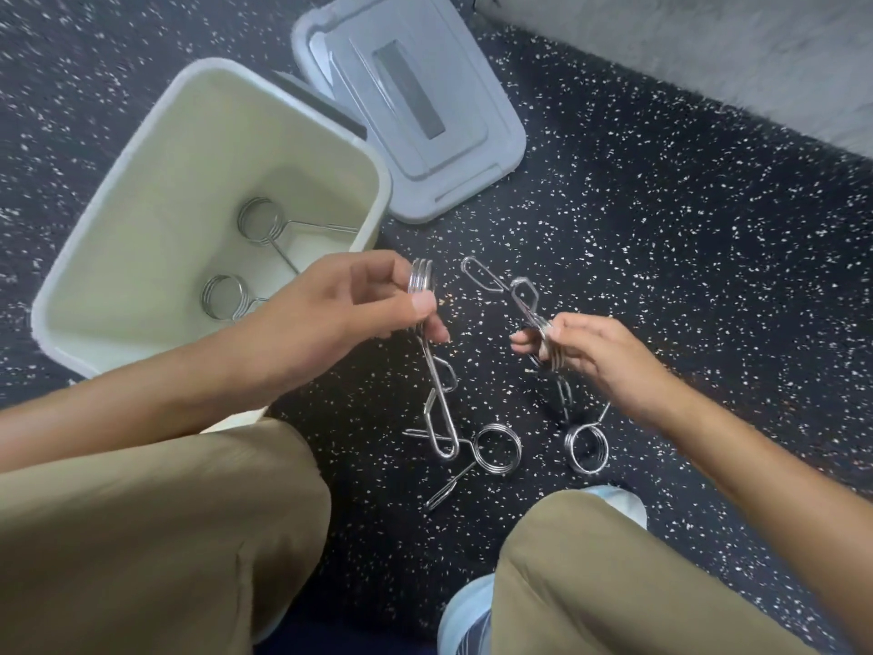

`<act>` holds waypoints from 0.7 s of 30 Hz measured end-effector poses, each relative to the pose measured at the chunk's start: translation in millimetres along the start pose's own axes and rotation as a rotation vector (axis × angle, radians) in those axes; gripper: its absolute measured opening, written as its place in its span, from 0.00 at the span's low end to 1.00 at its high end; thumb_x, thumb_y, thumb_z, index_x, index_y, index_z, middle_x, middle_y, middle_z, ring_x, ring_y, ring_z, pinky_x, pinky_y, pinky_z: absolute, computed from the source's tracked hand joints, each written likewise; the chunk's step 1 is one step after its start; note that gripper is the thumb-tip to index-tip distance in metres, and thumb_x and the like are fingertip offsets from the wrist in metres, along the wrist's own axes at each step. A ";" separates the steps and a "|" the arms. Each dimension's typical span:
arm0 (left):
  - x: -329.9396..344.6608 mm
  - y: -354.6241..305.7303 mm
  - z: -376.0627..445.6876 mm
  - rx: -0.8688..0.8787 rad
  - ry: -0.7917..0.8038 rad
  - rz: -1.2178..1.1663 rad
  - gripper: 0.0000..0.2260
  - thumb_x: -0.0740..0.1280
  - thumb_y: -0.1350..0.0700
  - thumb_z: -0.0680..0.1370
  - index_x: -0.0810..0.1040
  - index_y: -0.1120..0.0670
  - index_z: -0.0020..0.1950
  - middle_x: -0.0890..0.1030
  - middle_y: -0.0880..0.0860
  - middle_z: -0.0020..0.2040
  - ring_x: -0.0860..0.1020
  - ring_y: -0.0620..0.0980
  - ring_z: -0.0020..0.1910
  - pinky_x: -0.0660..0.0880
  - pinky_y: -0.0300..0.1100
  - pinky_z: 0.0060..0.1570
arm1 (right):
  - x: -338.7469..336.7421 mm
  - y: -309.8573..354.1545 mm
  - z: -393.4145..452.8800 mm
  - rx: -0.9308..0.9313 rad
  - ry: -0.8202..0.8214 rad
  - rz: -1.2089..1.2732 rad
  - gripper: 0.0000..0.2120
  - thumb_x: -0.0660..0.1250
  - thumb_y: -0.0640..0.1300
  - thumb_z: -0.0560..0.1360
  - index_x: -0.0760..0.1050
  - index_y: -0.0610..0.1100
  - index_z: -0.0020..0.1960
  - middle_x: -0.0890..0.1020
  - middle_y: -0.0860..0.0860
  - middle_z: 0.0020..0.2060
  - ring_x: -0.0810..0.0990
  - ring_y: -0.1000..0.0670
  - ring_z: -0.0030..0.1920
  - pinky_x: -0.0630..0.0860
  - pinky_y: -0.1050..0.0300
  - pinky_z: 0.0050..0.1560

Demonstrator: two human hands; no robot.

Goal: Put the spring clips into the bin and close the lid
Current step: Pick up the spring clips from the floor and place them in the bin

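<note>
A pale open bin (141, 148) stands on the floor at the left, with two metal spring clips (257, 224) inside. Its grey lid (453, 134) lies flat on the floor behind it. My left hand (330, 314) pinches the coil of a spring clip (437, 371) beside the bin's near right corner; the clip's handles hang down. My right hand (600, 356) is closed on the coil of another spring clip (500, 286), whose handles point up and to the left. Two more spring clips (496, 449) (586, 444) lie on the floor between my knees.
The floor (661, 229) is dark rubber with white speckles. A grey wall (708, 49) runs along the back right. My knees in tan trousers and pale shoes (465, 616) fill the bottom of the view.
</note>
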State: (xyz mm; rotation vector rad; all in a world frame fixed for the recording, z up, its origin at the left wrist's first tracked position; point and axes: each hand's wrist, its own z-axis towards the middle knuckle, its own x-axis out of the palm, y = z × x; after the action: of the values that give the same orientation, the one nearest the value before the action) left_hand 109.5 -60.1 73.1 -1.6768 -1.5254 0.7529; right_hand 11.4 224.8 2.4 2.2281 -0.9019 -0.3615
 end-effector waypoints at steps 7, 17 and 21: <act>-15.5 0.0 -29.6 0.020 -0.006 -0.068 0.20 0.71 0.56 0.75 0.80 0.45 0.67 0.88 0.52 0.53 0.83 0.48 0.62 0.74 0.38 0.66 | 33.3 16.0 3.8 -0.131 -0.299 -0.120 0.21 0.63 0.54 0.81 0.86 0.39 0.46 0.89 0.50 0.43 0.86 0.51 0.49 0.79 0.51 0.56; -50.5 -20.5 -60.6 0.128 -0.372 -0.066 0.26 0.78 0.51 0.68 0.81 0.59 0.63 0.90 0.52 0.46 0.87 0.49 0.54 0.78 0.36 0.59 | 59.5 58.2 10.2 -0.241 -0.382 0.048 0.10 0.71 0.44 0.77 0.86 0.37 0.43 0.88 0.48 0.44 0.85 0.53 0.49 0.78 0.51 0.59; -71.5 -24.7 -66.5 0.098 -0.507 0.006 0.26 0.81 0.39 0.61 0.87 0.50 0.55 0.90 0.52 0.44 0.87 0.53 0.50 0.76 0.45 0.51 | 71.9 66.7 11.7 -0.288 -0.383 -0.044 0.10 0.72 0.45 0.75 0.85 0.41 0.39 0.87 0.49 0.48 0.83 0.46 0.52 0.76 0.52 0.59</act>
State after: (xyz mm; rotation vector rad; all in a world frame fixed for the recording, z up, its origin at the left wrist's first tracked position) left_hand 141.3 -139.1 126.8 -1.4841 -1.7819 1.3067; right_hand 24.1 134.6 40.4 1.9460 -0.9279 -0.9028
